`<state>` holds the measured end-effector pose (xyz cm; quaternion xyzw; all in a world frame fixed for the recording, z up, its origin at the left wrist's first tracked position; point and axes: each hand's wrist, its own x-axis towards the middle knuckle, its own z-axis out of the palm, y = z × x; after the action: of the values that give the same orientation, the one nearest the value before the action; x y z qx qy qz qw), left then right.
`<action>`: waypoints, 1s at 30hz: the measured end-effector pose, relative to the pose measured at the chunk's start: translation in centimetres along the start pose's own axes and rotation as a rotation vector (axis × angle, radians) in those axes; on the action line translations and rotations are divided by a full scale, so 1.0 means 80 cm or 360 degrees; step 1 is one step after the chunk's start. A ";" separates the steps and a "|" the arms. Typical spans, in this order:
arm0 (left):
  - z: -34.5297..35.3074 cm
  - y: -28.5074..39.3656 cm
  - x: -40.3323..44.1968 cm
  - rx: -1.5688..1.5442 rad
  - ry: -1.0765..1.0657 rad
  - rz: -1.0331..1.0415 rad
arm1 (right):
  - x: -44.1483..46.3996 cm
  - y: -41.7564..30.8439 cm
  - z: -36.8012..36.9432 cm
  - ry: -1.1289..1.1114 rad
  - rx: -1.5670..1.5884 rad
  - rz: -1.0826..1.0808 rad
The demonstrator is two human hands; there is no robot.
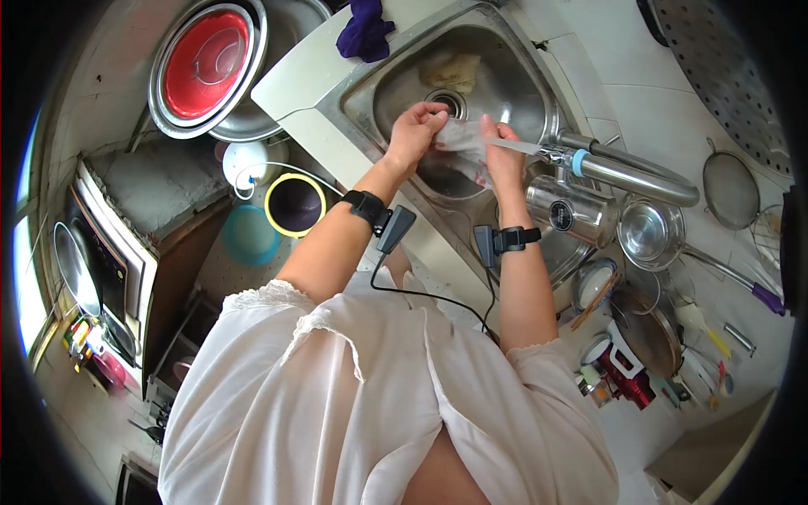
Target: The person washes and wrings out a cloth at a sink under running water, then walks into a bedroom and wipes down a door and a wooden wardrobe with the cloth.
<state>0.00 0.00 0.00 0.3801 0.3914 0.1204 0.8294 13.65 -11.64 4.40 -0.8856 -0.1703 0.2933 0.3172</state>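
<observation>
Over the sink [383, 114], a thin, whitish, see-through sheet [459, 135] is stretched between my two hands; whether it is a plastic bag or a wet cloth I cannot tell. My left hand [412, 135] pinches its left end near the drain [446, 103]. On the other side, my right hand [503, 158] grips it with the thumb up. A stream of water from the faucet [644, 179] runs onto the right hand and the sheet. Beyond the hands, a crumpled yellowish cloth [454, 72] lies in the basin.
A purple cloth [365, 32] hangs over the counter's far edge. Right of the sink are a steel container [572, 210] and a steel pot [652, 231]. At left stand a red basin [208, 63] and a yellow-rimmed bucket [295, 204]. A cable links my wrist straps.
</observation>
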 end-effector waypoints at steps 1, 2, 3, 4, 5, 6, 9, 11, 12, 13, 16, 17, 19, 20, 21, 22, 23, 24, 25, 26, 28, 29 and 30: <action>0.004 -0.005 0.000 -0.0020 0.0032 -0.0070 | -0.003 0.001 0.009 0.0003 0.0366 0.0191; 0.010 -0.010 0.000 -0.0045 0.0061 -0.0137 | -0.005 0.001 0.019 0.0011 0.0726 0.0381; 0.003 -0.029 0.009 0.0142 0.0031 -0.0228 | -0.004 0.008 0.045 0.0119 0.0735 0.0325; 0.013 -0.032 0.002 0.0155 0.0063 -0.0224 | -0.027 -0.019 0.054 0.0279 0.0370 -0.0153; 0.024 -0.031 -0.001 0.0166 0.0081 -0.0205 | -0.050 -0.047 0.061 0.0446 -0.0005 -0.0642; 0.015 -0.043 0.004 -0.0956 -0.0335 -0.0377 | -0.043 -0.039 0.065 0.0318 -0.0180 -0.0553; 0.038 -0.077 0.003 -0.0237 0.0050 -0.0258 | 0.025 0.025 0.056 0.0234 -0.0398 -0.0261; 0.055 -0.047 -0.002 -0.0200 0.0242 -0.0318 | 0.011 0.011 0.053 0.0192 -0.0383 -0.0211; 0.045 -0.035 0.004 0.0001 0.0198 -0.0398 | 0.005 0.007 0.065 0.0384 -0.0496 -0.0356; 0.037 -0.033 0.008 0.0206 0.0140 -0.0495 | -0.011 0.006 0.076 0.0580 -0.0616 -0.0480; 0.013 -0.056 0.048 0.0102 -0.0205 -0.0237 | -0.041 -0.019 0.091 0.0439 -0.0431 -0.0519; 0.018 -0.067 0.037 0.0360 -0.0201 -0.0290 | -0.026 -0.012 0.086 0.0377 -0.0449 -0.0359; 0.051 -0.066 0.004 -0.0233 0.0211 -0.0422 | 0.011 -0.001 0.046 0.0032 -0.0401 -0.0049; 0.056 -0.038 -0.007 -0.0154 0.0262 -0.0454 | 0.009 0.004 0.049 0.0132 -0.0430 -0.0199; 0.050 -0.040 0.011 -0.0159 0.0270 -0.0426 | 0.012 0.015 0.060 0.0326 -0.0507 -0.0375; 0.038 -0.061 0.032 0.0078 0.0157 -0.0298 | 0.005 0.007 0.071 0.0459 -0.0484 -0.0473; 0.028 -0.091 0.049 0.0307 0.0033 -0.0192 | -0.014 -0.002 0.079 0.0589 -0.0475 -0.0550; 0.020 -0.076 0.046 -0.0051 -0.0123 -0.0315 | -0.039 -0.035 0.071 0.0243 -0.0526 -0.0299; 0.013 -0.059 0.041 -0.0392 -0.0252 -0.0474 | -0.044 -0.044 0.080 0.0338 -0.0441 -0.0284; 0.030 -0.045 0.024 -0.0288 -0.0017 -0.0460 | -0.024 -0.029 0.072 0.0293 -0.0474 -0.0239; 0.059 -0.061 -0.001 -0.0138 0.0307 -0.0285 | 0.021 0.002 0.043 0.0055 -0.0593 -0.0213; 0.045 -0.090 0.012 -0.0219 0.0244 -0.0388 | 0.021 0.001 0.054 0.0110 -0.0620 -0.0140; 0.044 -0.068 0.013 -0.0251 0.0244 -0.0410 | 0.019 -0.008 0.061 0.0216 -0.0638 -0.0223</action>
<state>2.80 -5.05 -3.09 0.2503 0.4883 0.0720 0.8329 11.70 -8.18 1.12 -0.9347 -0.2646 0.1705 0.1653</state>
